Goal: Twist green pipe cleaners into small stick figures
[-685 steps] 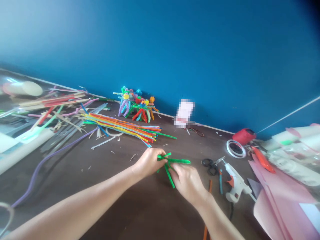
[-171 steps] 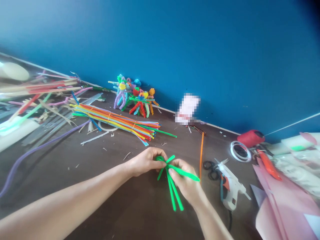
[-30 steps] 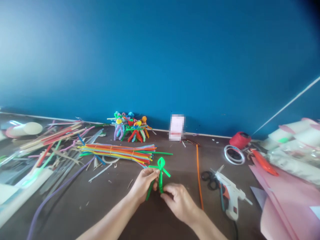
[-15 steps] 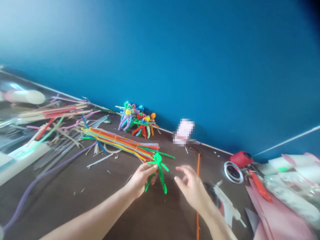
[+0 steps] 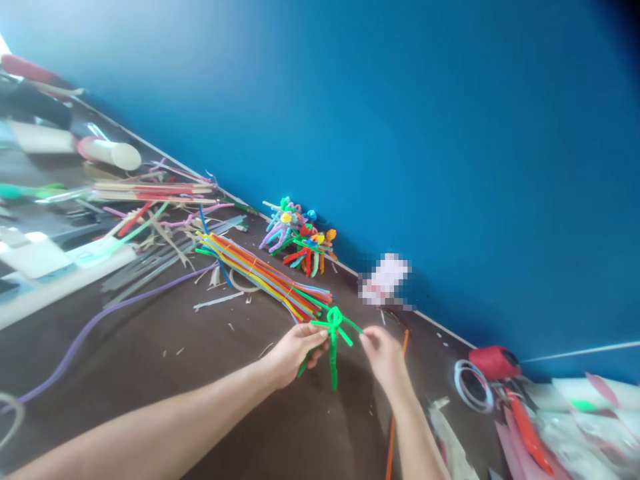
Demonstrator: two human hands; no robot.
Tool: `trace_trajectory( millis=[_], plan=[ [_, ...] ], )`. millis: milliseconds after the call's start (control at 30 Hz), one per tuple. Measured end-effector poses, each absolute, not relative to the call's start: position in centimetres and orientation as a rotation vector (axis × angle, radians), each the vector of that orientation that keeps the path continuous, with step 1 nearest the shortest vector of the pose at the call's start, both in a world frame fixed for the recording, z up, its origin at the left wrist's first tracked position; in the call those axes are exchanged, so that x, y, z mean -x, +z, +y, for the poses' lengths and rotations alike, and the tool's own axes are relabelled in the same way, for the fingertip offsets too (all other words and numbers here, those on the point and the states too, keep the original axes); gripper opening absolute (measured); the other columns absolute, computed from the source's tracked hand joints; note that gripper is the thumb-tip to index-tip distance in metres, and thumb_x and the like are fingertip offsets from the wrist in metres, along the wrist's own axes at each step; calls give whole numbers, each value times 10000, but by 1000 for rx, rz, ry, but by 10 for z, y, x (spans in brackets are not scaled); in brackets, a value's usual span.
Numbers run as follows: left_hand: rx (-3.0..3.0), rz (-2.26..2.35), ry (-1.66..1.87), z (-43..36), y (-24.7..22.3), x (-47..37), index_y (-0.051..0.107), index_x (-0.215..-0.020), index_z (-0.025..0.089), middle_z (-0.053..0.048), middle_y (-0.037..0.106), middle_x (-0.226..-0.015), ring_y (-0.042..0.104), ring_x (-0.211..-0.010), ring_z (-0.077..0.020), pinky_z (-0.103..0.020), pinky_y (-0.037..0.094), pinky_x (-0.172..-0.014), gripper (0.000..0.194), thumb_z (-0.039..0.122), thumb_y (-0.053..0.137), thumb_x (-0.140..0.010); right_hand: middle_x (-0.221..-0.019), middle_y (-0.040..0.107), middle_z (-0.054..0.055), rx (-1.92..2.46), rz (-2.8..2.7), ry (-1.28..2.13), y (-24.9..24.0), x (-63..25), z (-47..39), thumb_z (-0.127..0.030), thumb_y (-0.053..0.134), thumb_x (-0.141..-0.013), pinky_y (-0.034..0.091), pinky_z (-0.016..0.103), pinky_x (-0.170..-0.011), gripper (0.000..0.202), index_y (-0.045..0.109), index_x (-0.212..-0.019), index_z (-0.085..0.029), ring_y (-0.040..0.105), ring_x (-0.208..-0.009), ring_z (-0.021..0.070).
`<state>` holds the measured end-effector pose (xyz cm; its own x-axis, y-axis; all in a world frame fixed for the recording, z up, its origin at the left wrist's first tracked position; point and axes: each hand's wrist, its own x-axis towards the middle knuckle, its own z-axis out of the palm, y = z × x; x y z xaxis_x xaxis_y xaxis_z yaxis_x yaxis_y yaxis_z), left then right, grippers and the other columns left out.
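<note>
My left hand [image 5: 299,353] is closed on a green pipe-cleaner figure [image 5: 333,343], pinched at its middle between thumb and fingers. The figure has a looped head, short arms and coiled legs, and my fingers partly cover it. To the right, my right hand [image 5: 384,352] pinches the tip of a thin green pipe cleaner [image 5: 353,324]. That strand passes behind the figure's head and appears to run back to the bundle of coloured pipe cleaners [image 5: 265,273] on the table. Several finished-looking pipe-cleaner figures [image 5: 300,237] stand in a cluster beside the wall.
A purple pipe cleaner [image 5: 95,333] curves across the left of the dark table, near scattered strips [image 5: 150,267]. An orange pipe cleaner [image 5: 391,447] passes beneath my right forearm. Tape rings [image 5: 473,387], a red roll [image 5: 495,363] and a partly hidden glue gun [image 5: 450,440] lie right. Behind rises a blue wall [image 5: 375,133].
My right hand, earlier apart with loosely spread fingers, has closed on the green pipe cleaner's tip. My left hand keeps the figure, now turned slightly. The view has shifted and tilted.
</note>
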<state>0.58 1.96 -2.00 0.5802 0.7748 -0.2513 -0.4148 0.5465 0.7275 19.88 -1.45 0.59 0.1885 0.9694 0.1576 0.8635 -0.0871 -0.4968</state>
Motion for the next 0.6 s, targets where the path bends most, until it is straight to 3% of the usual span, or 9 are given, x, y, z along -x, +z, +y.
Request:
trace_trajectory(
  millis=[67,133,233,300,500,600],
  plan=[
    [-568,611,761,21,-20,-6,558,-684,118,2,516,-593,391,-447,-44,-172,227,-380,216,309,643,-633,-550,591,10,1970,-1363,480,15,-215,-33,-370,560,-709,436,267,-498,221,602,-767,-161,558,-490,161],
    [-514,596,755,22,-20,-5,569,-724,114,-2,520,-606,410,-467,-48,-170,249,-397,202,274,646,-628,-517,576,-2,1783,-1037,529,27,-236,-54,-375,617,-666,439,265,-476,245,586,-774,-157,545,-476,151],
    [-488,583,750,23,-21,-4,577,-752,108,-5,521,-621,411,-475,-45,-173,273,-411,180,236,642,-643,-659,624,21,1489,-766,336,45,-269,-84,-336,647,-627,467,307,-507,212,574,-748,-178,562,-505,146],
    [-477,581,759,23,-21,-3,576,-756,109,-4,520,-625,416,-480,-46,-175,285,-417,165,217,641,-650,-677,617,43,1408,-740,137,53,-289,-100,-378,596,-650,478,368,-514,210,575,-732,-186,591,-552,196],
    [-483,551,764,20,-22,-1,573,-769,108,-2,524,-627,445,-491,-53,-182,332,-445,166,216,644,-665,-782,625,120,1580,-798,-273,44,-299,-116,-480,341,-770,466,439,-515,368,605,-884,-250,622,-715,288],
    [-491,517,739,20,-21,0,572,-766,109,-10,539,-648,479,-516,-65,-196,373,-489,169,227,647,-670,-755,627,112,1608,-857,-389,35,-271,-108,-458,363,-778,458,442,-540,336,588,-905,-244,611,-733,297]
  ],
)
